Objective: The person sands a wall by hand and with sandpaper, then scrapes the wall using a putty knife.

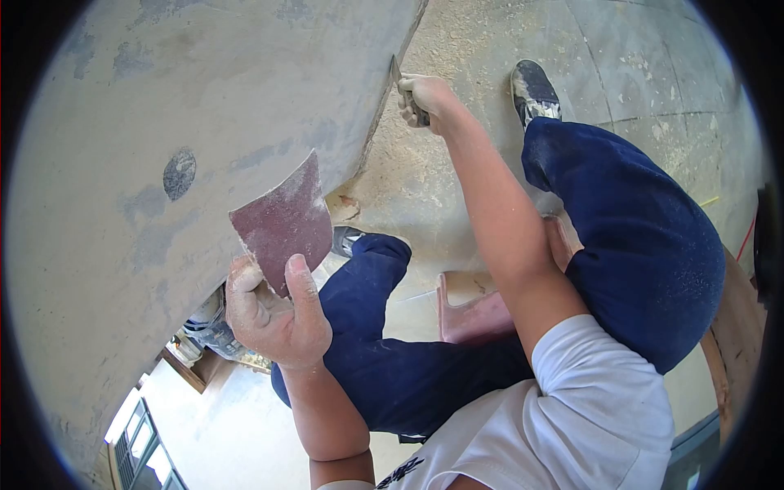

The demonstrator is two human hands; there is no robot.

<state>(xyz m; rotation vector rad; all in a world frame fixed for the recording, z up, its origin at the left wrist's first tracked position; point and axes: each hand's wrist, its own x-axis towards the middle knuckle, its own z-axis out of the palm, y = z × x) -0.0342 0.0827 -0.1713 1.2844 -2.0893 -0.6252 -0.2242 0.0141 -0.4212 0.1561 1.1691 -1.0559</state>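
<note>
Sandpaper sheet [286, 220], dusty maroon, in L hand [286, 327] by gray surface [245, 90].
L thumb & fingers pinch sheet; R hand [426, 94] clenched on scraper [396, 70], blade at surface's edge. Progress, approx: surface looks mostly smooth, but w/ darker blotches & dark oval [180, 174] showing; amt left can't be told.

We see a pink stool [476, 318] on the dusty floor [637, 82], a spattered container [214, 334] near a brown wooden piece [186, 371] toward the lower left, and a dark-framed window [149, 452] below them.
</note>
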